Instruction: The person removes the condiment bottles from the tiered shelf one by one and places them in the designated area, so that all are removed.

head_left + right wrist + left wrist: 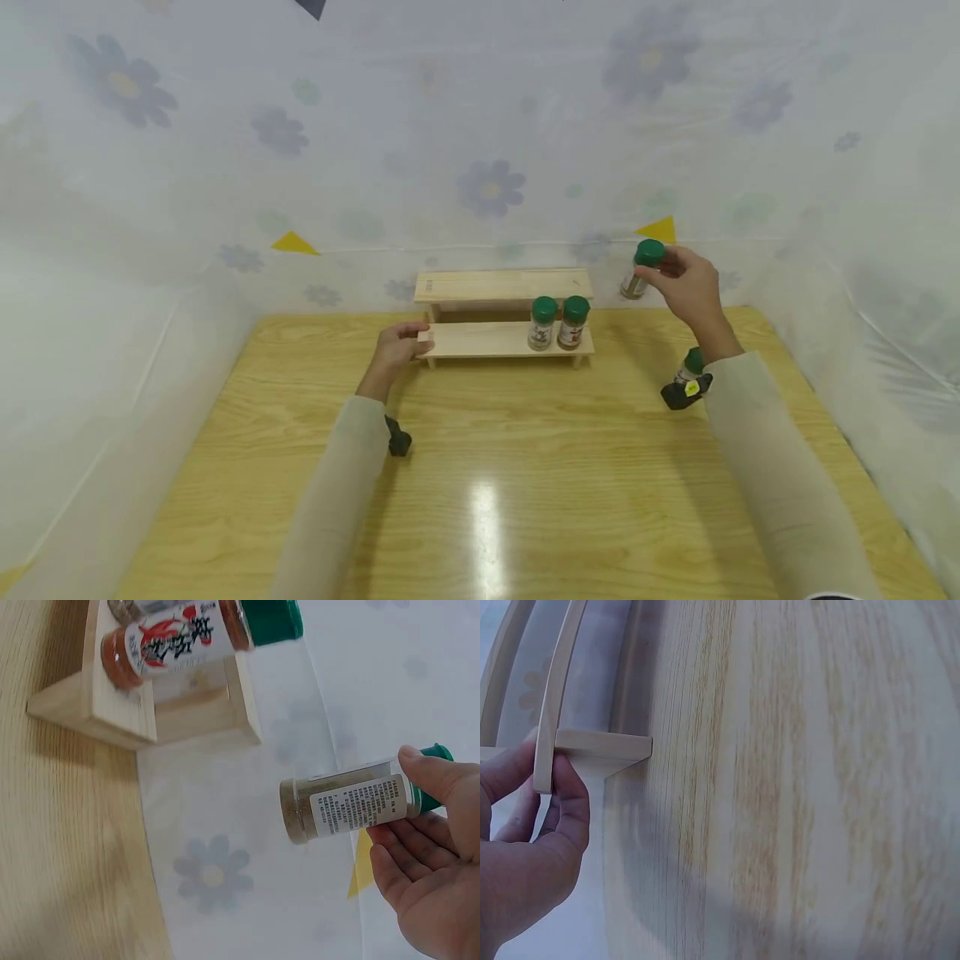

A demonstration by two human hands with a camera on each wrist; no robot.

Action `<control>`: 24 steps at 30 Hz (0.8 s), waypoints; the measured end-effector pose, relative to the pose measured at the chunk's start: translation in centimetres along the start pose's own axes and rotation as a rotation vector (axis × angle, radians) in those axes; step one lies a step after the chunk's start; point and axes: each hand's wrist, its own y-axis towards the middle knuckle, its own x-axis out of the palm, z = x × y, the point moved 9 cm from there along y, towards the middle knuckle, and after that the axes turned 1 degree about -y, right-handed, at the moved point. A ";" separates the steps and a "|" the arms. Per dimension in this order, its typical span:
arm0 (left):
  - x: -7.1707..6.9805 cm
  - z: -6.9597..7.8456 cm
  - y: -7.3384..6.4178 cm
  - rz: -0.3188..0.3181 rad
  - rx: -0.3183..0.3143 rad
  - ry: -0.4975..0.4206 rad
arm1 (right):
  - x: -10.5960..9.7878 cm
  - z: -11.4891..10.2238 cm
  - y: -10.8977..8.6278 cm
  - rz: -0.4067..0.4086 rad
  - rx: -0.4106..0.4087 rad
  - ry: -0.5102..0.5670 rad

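A two-tier wooden rack [480,340] stands at the back of the table. My left hand [397,348] pinches the left end of its lower shelf, thumb on top and fingers beneath, as the left wrist view shows. My right hand [688,287] holds a spice jar [352,801] with a green cap, raised in the air to the right of the rack. Brownish powder fills much of that jar, and a printed white label faces the right wrist camera. Two more green-capped jars, one a red-labelled jar [176,641], stand side by side at the lower shelf's right end.
Another green-capped jar [692,365] stands on the table [570,467] below my right wrist, partly hidden by the black wrist camera [684,392]. The rack's upper shelf [502,286] sits close to the flower-patterned white sheet [420,167] behind it.
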 end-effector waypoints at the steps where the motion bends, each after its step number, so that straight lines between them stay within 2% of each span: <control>1: 0.0 0.0 0.0 0.000 0.004 0.004 | -0.4 0.4 -0.2 0.004 0.010 -0.007; 6: 0.0 0.5 -0.3 -0.001 0.027 0.029 | -2.3 2.5 -1.3 0.026 0.058 -0.043; 16: -0.1 0.1 0.2 -0.002 -0.015 0.003 | -5.6 6.4 -3.6 0.093 0.118 -0.070; 24: -0.1 0.0 0.3 0.012 -0.016 -0.002 | -6.5 9.4 -5.6 0.083 0.161 -0.099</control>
